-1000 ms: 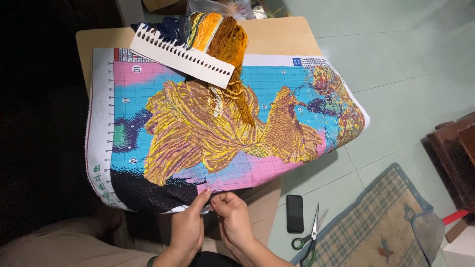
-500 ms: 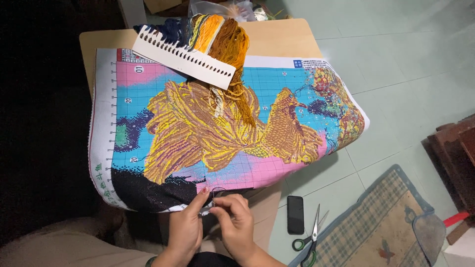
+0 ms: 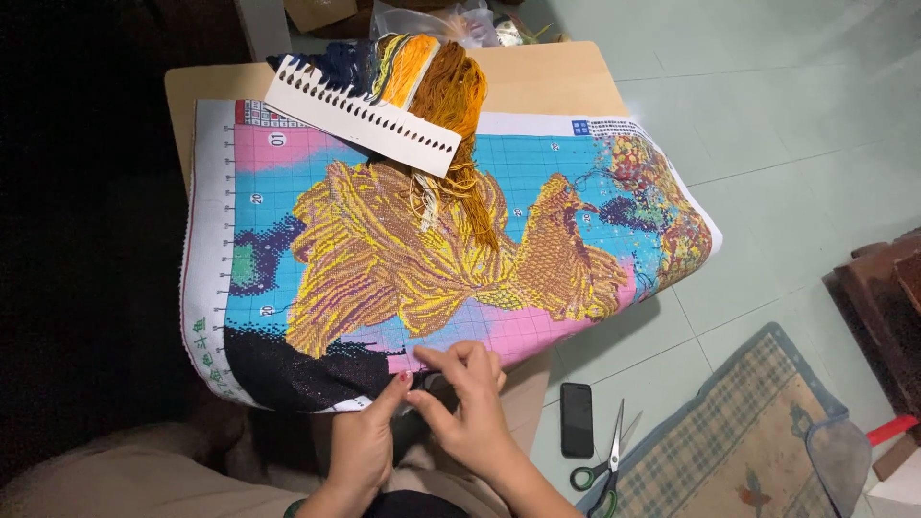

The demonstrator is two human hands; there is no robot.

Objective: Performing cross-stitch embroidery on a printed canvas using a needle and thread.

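Gold and turquoise cross-stitch canvas (image 3: 451, 249) lies over our small wooden table (image 3: 547, 82), its near edge at our lap. Both hands have shifted right along that edge: our left hand (image 3: 360, 446) pinches the dark hem, our right hand (image 3: 470, 403) presses fingertips onto the pink area. A thread organizer card (image 3: 360, 115) rests on top; scissors (image 3: 602, 475) and phone (image 3: 576, 419) lie on the floor.

On table (image 3: 547, 82): cross-stitch canvas (image 3: 432, 249)
On canvas, far edge: thread organizer card (image 3: 360, 115)
Floor, right: phone (image 3: 577, 419), scissors (image 3: 602, 467), rug (image 3: 729, 441)
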